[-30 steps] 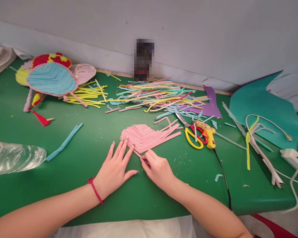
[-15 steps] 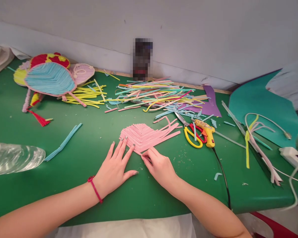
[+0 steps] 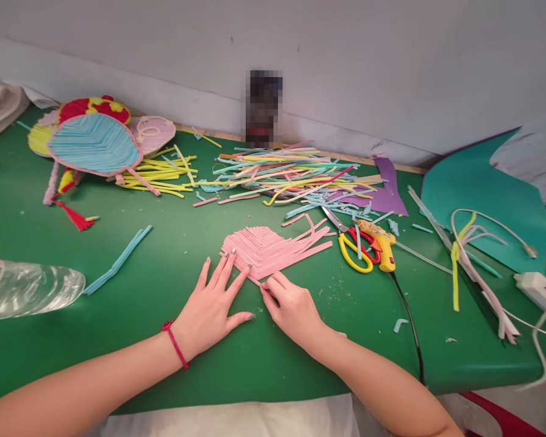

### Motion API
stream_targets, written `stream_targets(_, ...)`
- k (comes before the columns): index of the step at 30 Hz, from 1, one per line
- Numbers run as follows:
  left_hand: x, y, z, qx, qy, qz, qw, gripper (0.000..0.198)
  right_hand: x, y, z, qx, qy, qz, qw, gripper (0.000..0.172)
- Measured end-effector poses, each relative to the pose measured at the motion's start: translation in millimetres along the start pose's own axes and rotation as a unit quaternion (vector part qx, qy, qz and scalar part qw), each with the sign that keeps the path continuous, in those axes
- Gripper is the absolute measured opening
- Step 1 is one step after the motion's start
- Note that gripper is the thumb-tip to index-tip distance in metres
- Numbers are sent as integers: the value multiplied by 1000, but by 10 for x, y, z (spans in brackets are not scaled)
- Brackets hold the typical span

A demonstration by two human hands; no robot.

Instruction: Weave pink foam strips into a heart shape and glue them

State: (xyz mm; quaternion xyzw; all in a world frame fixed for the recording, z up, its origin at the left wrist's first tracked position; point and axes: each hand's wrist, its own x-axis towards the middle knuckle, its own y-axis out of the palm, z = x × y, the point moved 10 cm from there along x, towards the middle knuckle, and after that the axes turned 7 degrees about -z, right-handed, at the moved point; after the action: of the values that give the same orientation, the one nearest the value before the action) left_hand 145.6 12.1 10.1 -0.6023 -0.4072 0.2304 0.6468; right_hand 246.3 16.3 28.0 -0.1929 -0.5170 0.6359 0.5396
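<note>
On the green desk (image 3: 164, 273) our pink pipe-cleaner panel (image 3: 261, 252) lies flat, loose ends (image 3: 317, 248) trailing right. Just nearer us, our left hand (image 3: 213, 306) is spread, fingertips (image 3: 233, 252) touching the near-left edge; our right hand (image 3: 293, 306) pinches a pink strip's end (image 3: 256, 282) at the near corner. To the right are scissors (image 3: 342, 230) and a yellow glue gun (image 3: 386, 250); behind, heaped pipe cleaners (image 3: 282, 173) and a pale wall (image 3: 346, 73).

Pink piece (image 3: 259, 254): fuzzy, matt, surface finely ridged. Blue fan (image 3: 93, 144): same velvety nap, ribbed. Green tabletop (image 3: 164, 255): smooth, faint sheen along front edge. Bottle (image 3: 36, 288): looks clear, glossy plastic from here. Scissors (image 3: 335, 220): shiny metal blades, smooth plastic handles. Glue gun (image 3: 386, 252): hard yellow plastic. Teal sheet (image 3: 482, 182): smooth, mostly matt.
</note>
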Motion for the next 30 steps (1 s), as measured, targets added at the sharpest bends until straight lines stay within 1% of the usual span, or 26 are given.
stream_targets(7,-10,-60,-16,4,-19,0,1000,74,-1,3,66,-8,-20,-10,1000,23)
stream_targets(10,-20,-74,-53,3,-14,3,1000,73,-6,-2,84,-8,-24,-16,1000,22)
stream_targets(22,-9,-28,-6,13,-23,7,1000,76,-3,11,80,-9,-23,-11,1000,21)
stream_targets(30,-3,3,-9,33,-9,14,999,76,0,29,91,-7,-25,1,1000,20)
